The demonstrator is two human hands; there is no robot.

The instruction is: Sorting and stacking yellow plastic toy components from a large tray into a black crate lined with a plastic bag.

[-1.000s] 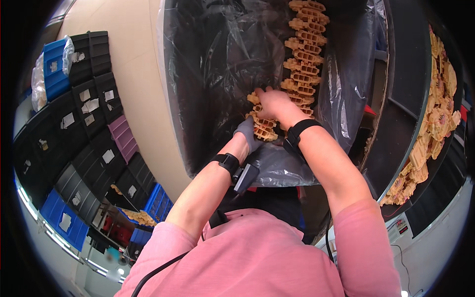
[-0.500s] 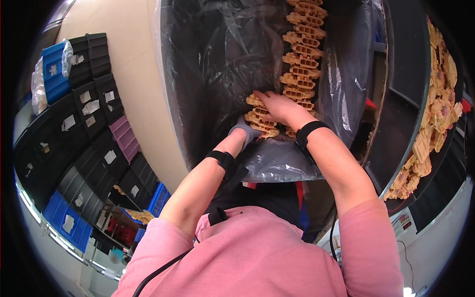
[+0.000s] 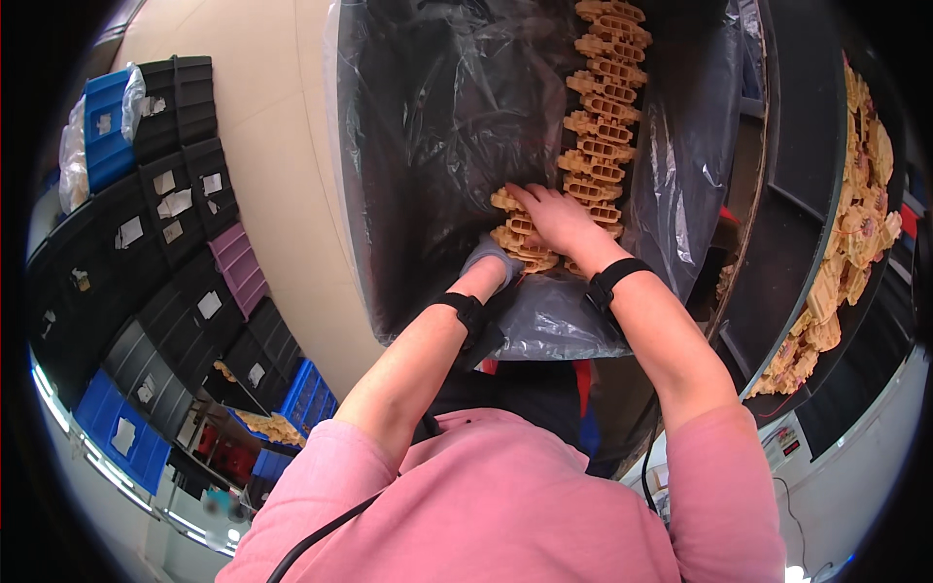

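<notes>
A short row of tan moulded plastic parts (image 3: 522, 257) stands in a bin lined with a clear plastic bag (image 3: 437, 126). My right hand (image 3: 562, 220) reaches over this row from the right, its fingers at the far end and its thumb tucked nearer, gripping the parts. On the row's near left side is my left hand (image 3: 494, 260) in a grey glove; its fingertips are hidden behind the parts and I cannot see how they are bent. Just right of the short row runs a longer row of the same tan parts (image 3: 607, 102), stacked closely up to the far end.
On the right, a dark container (image 3: 802, 185) stands beside a heap of loose tan parts (image 3: 841, 262). A beige surface (image 3: 262, 155) lies left of the bin. Further left are stacked black crates (image 3: 126, 233) and blue crates (image 3: 121, 428). Both wrists wear black straps.
The bin and rows sit slightly further right in the view, along with both hands. My hands stay at the same short row, with little change in their hold.
</notes>
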